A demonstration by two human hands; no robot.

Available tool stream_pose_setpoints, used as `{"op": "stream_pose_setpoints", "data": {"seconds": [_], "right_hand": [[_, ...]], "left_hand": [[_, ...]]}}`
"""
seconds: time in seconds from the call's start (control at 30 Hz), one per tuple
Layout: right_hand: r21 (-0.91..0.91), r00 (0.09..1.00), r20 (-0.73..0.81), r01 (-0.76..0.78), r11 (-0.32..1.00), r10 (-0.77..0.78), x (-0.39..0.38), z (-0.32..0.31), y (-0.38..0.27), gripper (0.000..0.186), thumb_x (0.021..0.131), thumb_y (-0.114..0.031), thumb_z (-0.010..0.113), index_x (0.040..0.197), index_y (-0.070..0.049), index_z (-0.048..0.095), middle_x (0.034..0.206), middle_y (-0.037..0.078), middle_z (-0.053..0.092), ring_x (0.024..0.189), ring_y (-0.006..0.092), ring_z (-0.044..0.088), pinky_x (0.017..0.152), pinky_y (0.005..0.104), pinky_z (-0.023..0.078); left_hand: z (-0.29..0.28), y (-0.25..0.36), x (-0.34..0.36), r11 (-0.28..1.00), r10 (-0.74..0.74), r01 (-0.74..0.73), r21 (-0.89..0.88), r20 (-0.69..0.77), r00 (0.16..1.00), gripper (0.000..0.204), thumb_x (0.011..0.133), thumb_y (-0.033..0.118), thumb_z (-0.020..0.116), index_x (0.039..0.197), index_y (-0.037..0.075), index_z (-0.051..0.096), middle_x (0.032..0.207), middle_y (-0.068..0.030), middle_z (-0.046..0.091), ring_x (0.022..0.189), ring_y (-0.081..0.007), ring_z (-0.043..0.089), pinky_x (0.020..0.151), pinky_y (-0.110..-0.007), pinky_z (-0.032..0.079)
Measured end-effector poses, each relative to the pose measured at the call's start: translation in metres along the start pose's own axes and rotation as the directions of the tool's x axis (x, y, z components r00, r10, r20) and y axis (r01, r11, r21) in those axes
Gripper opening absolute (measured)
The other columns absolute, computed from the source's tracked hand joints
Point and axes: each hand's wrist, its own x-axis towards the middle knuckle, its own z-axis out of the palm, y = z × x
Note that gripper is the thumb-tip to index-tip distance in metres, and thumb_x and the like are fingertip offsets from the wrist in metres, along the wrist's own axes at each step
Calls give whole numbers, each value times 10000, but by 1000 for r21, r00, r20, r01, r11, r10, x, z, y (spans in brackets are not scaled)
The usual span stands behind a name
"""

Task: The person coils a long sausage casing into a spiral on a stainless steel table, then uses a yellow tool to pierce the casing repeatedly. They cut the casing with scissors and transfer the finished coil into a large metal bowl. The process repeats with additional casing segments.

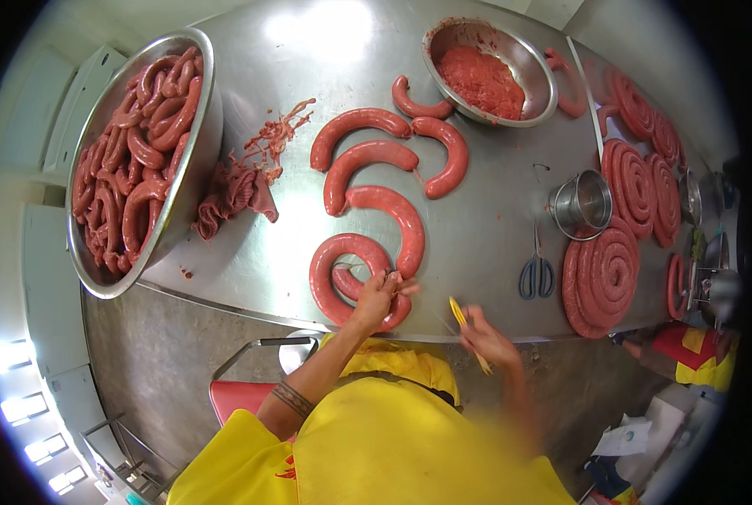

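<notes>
red sausage ring [342, 282] pinched under left hand [376, 296], table [494, 244] edge.

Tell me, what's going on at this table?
A person in yellow works at a steel table. Their left hand pinches the end of a curved red sausage, while the right hand holds a yellow tool. More finished sausages, a full bowl and blue scissors lie around.

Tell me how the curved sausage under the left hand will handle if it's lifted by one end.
The curved sausage would probably droop: it lies bent in a ring. Its glossy casing looks likely slippery. It seems plump, so fairly heavy; the left hand pinches its end, where a tight squeeze might split it.
</notes>
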Motion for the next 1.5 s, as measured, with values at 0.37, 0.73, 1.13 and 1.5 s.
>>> {"op": "stream_pose_setpoints", "data": {"seconds": [0.37,0.73,1.13,1.5], "right_hand": [[-504,621,-23,669,546,-783,51,27,-154,195,991,-182,520,1075,-33,616,986,91,680,926,310,641,869,403,450],[722,805,-477,588,365,-353,32,-141,-22,156,996,-238,561,875,-141,549,637,-49,461,522,64,440,460,241,381],[-150,606,-732,303,941,-312,25,-162,-10,226,1026,-254,529,1068,-82,669,763,-33,552,601,48,495,474,237,362],[-616,471,-659,110,780,-587,119,18,-64,575,838,-212,783,1303,-28,501,1203,245,544,1059,462,583,875,493,514]], "left_hand": [[-20,15,-25,872,188,-27,-489,285,940,190,1097,213,400,1101,66,520,871,-21,527,775,-79,482,695,-244,422],[-22,22,-37,900,318,-407,155,407,857,116,1015,104,494,1044,-8,489,793,-276,599,761,-502,570,662,-505,465],[-136,-25,-7,672,563,-158,724,-360,744,372,864,212,735,1107,-33,597,996,-218,640,942,-360,635,817,-425,509],[-65,-10,37,661,-267,419,-623,327,906,185,977,118,621,1103,-17,635,931,-118,685,843,-227,688,791,-371,582]]}}
